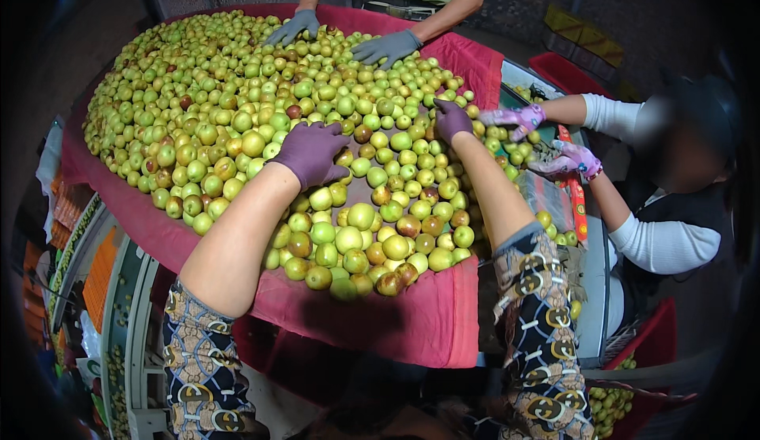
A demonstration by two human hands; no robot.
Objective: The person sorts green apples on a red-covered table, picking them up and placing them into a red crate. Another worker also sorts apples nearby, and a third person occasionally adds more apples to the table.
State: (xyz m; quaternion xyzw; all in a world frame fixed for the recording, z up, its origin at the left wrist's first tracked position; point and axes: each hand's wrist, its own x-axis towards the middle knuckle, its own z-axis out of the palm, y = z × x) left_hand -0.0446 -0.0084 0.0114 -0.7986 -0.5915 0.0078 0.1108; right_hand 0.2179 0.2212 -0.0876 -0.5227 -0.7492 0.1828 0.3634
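Head view showed a tabletop (340, 321) draped in red cloth and heaped with round fruit (349, 240), the pile deepest toward the left and far edges and thinner toward the right, where a darker bare patch of the surface showed between pieces. Judging by that spread, only a modest share had been cleared: most of the fruit lay on the cloth, while a smaller lot sat beyond the right edge on a green surface (564, 254), near a co-worker's hands in patterned gloves (582, 161). The left hand (314, 153), in a purple glove, rested among the fruit near the middle with its fingers bent and apart; whether it gripped a piece I could not tell. The right hand (453, 119), gloved alike, reached to the right edge of the heap, its fingers bent toward the fruit, and its grip could not be made out either. Across the far edge, another person's grey gloves (388, 47) lay on the pile. Most fruit looked smooth and glossy, green to yellow-green; a number carried reddish-brown patches, and a few were brown nearly all over, several of these near the front edge. Sizes varied, with some pieces distinctly bigger.
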